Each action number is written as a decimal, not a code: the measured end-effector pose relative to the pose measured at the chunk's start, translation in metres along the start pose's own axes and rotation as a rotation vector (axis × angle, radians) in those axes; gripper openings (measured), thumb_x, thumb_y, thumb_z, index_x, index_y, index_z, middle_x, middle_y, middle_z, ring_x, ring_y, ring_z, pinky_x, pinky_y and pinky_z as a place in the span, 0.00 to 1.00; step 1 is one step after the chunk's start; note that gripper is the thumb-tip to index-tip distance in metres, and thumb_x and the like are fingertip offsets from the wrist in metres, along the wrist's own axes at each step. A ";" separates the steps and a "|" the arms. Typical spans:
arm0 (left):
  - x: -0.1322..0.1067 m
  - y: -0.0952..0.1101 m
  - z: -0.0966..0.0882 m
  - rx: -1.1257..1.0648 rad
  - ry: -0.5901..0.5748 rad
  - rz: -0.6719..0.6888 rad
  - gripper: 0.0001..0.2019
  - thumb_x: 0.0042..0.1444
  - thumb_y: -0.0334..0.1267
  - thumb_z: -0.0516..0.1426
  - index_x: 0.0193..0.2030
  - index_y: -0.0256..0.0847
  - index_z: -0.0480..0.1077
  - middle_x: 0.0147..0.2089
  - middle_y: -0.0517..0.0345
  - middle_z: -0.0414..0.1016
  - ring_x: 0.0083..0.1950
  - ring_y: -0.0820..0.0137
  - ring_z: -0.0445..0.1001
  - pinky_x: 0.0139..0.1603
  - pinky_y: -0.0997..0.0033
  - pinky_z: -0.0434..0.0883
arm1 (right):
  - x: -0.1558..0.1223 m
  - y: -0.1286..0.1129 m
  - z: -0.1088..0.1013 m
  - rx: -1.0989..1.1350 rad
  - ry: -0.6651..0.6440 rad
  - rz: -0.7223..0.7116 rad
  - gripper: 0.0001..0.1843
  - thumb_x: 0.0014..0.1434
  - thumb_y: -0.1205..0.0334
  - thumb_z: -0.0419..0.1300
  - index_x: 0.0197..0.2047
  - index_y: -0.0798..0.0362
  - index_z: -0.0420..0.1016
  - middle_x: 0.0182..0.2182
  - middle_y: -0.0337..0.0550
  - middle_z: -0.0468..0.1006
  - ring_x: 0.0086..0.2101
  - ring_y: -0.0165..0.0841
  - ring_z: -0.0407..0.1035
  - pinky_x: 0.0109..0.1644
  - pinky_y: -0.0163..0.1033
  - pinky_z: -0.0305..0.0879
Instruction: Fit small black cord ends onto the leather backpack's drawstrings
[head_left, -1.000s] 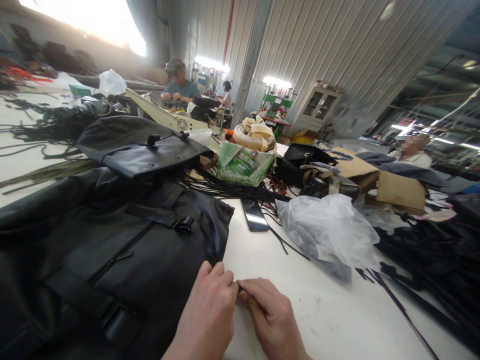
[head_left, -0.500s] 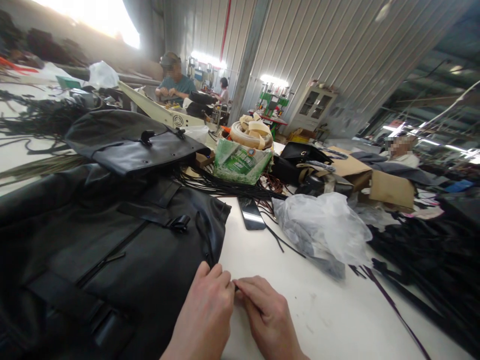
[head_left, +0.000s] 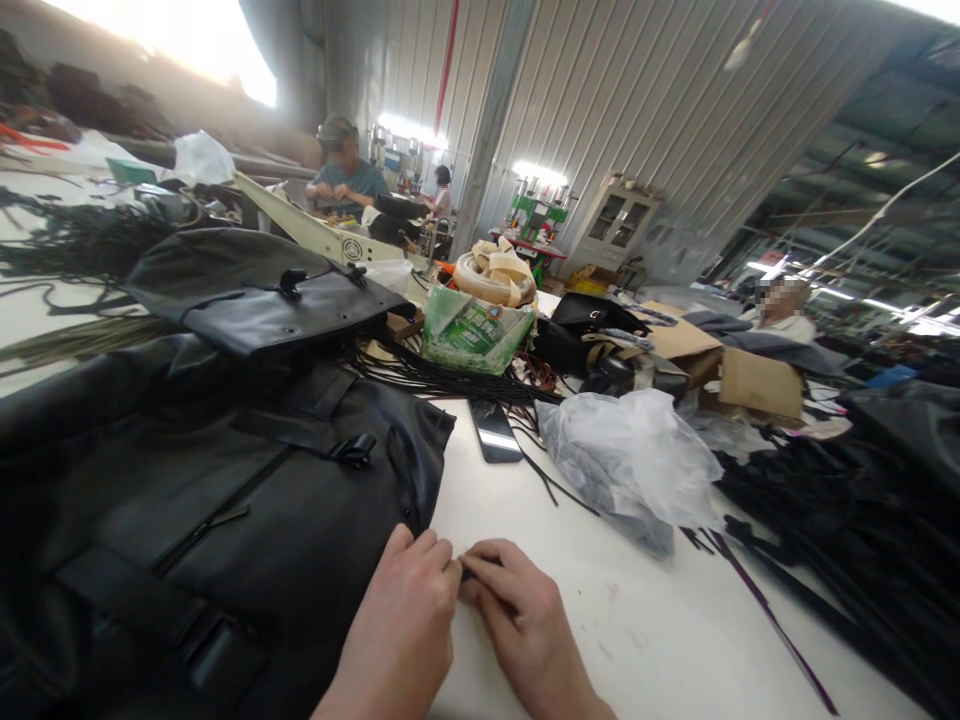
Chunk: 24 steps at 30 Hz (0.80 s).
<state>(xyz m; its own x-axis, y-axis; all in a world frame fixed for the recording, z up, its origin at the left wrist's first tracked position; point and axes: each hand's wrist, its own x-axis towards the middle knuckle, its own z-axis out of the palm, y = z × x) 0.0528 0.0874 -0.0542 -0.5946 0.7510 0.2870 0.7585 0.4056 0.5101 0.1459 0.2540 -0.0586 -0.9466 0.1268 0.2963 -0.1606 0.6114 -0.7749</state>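
My left hand (head_left: pixel 401 625) and my right hand (head_left: pixel 525 620) meet at the near edge of the white table (head_left: pixel 645 640). Both are closed in a pinch on a small black piece (head_left: pixel 468 573) held between their fingertips. I cannot make out what the piece is. My left hand lies over the corner of a large black leather bag (head_left: pixel 225 490) with straps and a buckle (head_left: pixel 352 450). A second black bag (head_left: pixel 255 290) is stacked behind it.
A black phone (head_left: pixel 493 432) lies face up past my hands. A crumpled clear plastic bag (head_left: pixel 630 460), black cords (head_left: pixel 825 540), a green box of tape rolls (head_left: pixel 476 325) and cardboard (head_left: pixel 757 375) crowd the table. Two people work at the far left, another at the right.
My hands stay pinched together and have slid a little to the left and lower in view. The camera has swung slightly; the things on the table have not moved.
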 end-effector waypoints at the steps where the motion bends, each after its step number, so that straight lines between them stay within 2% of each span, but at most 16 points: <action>1: 0.001 0.000 -0.001 -0.021 -0.005 -0.006 0.16 0.62 0.18 0.52 0.35 0.39 0.76 0.39 0.53 0.75 0.44 0.58 0.68 0.49 0.52 0.54 | -0.001 0.000 -0.001 0.027 0.017 0.030 0.14 0.77 0.62 0.62 0.60 0.45 0.86 0.52 0.46 0.82 0.51 0.36 0.79 0.56 0.39 0.76; 6: 0.003 0.002 -0.005 -0.050 -0.001 -0.026 0.15 0.65 0.21 0.52 0.32 0.39 0.75 0.36 0.53 0.74 0.42 0.59 0.68 0.48 0.52 0.53 | 0.000 0.002 -0.001 0.119 0.088 0.055 0.12 0.76 0.59 0.64 0.54 0.46 0.91 0.48 0.47 0.86 0.45 0.35 0.82 0.51 0.36 0.78; 12: 0.002 0.004 -0.005 -0.033 0.003 -0.027 0.16 0.67 0.22 0.52 0.32 0.40 0.74 0.36 0.54 0.73 0.42 0.60 0.67 0.48 0.52 0.54 | 0.002 -0.002 0.003 0.082 0.106 0.029 0.13 0.76 0.62 0.64 0.54 0.43 0.91 0.46 0.44 0.86 0.43 0.33 0.82 0.49 0.34 0.78; 19: 0.000 0.004 -0.001 0.066 0.003 0.006 0.14 0.63 0.21 0.52 0.36 0.40 0.77 0.39 0.53 0.74 0.43 0.58 0.67 0.48 0.51 0.55 | -0.001 0.002 0.003 0.006 0.112 -0.025 0.14 0.76 0.64 0.63 0.56 0.43 0.90 0.47 0.43 0.87 0.46 0.33 0.82 0.53 0.36 0.79; 24: -0.002 0.007 0.004 0.168 0.081 0.072 0.14 0.56 0.19 0.54 0.36 0.39 0.77 0.38 0.54 0.73 0.42 0.57 0.66 0.50 0.51 0.55 | -0.003 0.004 0.004 -0.031 0.108 -0.037 0.16 0.76 0.66 0.61 0.57 0.42 0.89 0.47 0.42 0.86 0.47 0.33 0.82 0.54 0.36 0.79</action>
<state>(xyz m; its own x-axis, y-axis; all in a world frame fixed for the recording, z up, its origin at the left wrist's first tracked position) 0.0605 0.0908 -0.0541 -0.5518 0.7393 0.3859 0.8295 0.4387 0.3457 0.1469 0.2528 -0.0647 -0.9042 0.1865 0.3843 -0.1847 0.6405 -0.7454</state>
